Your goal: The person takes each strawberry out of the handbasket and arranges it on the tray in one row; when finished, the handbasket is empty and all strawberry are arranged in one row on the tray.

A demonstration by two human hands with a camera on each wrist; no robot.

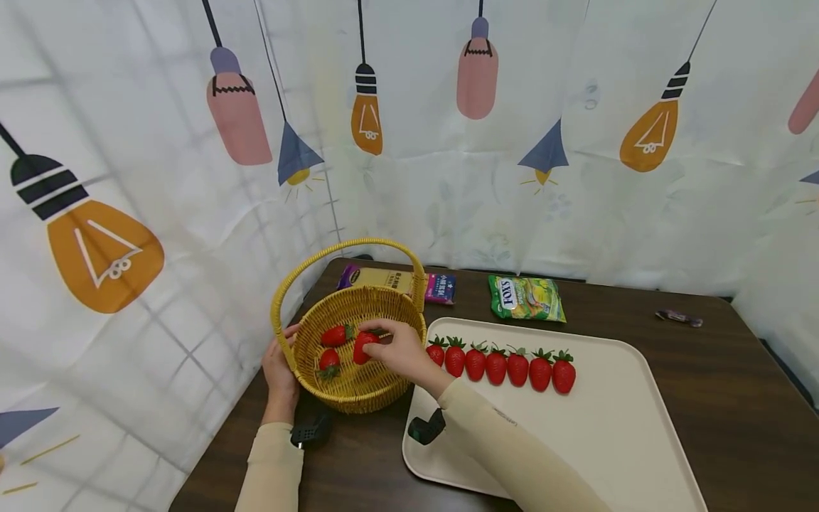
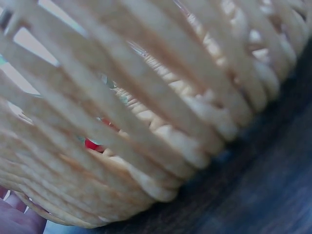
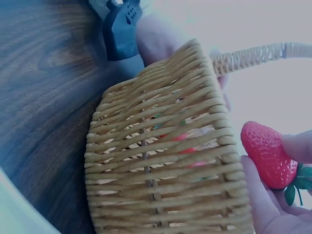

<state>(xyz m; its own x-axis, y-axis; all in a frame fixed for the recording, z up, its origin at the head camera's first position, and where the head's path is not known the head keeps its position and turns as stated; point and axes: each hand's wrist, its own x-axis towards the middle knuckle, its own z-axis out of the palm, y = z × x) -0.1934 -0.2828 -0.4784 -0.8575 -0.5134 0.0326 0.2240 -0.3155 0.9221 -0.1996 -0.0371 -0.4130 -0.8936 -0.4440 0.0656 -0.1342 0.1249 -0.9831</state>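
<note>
Head view: your R hand [image 1: 404,348] pinches a berry [image 1: 362,350] betw. thumb & fingers, over the basket [image 1: 358,404]. Your L hand [image 1: 279,370] is at the basket's left side, by the handle base; fingers partly hidden, can't tell if curled round rim or just resting. 2 loose berries [image 1: 334,336] lie in the basket, pointing diff. ways. On the tray [image 1: 614,434], 7 visible in a row [image 1: 496,368], side by side, leaves to far edge, tips twd you; leftmost partly covered. Tally: 7 tray, 2 basket, 1 in hand. My read: transfer partway, direction not clear; held one not yet set down, row orderly, basket pair unarranged. Bar [image 1: 441,288] & green bag [image 1: 527,299] at back of tabletop [image 1: 365,476], apart from the work.

L wrist view: mostly basket weave, blurred; bits of red thru gaps. Your fingertips at lower left corner, grip unreadable.

R wrist view: best look at the held berry: bright red, glossy, dimpled skin, tapered tip, green leaves twd your palm, no damage visible. It's just beyond the rim; prob. above the opening. More red shows thru the weave.
</note>
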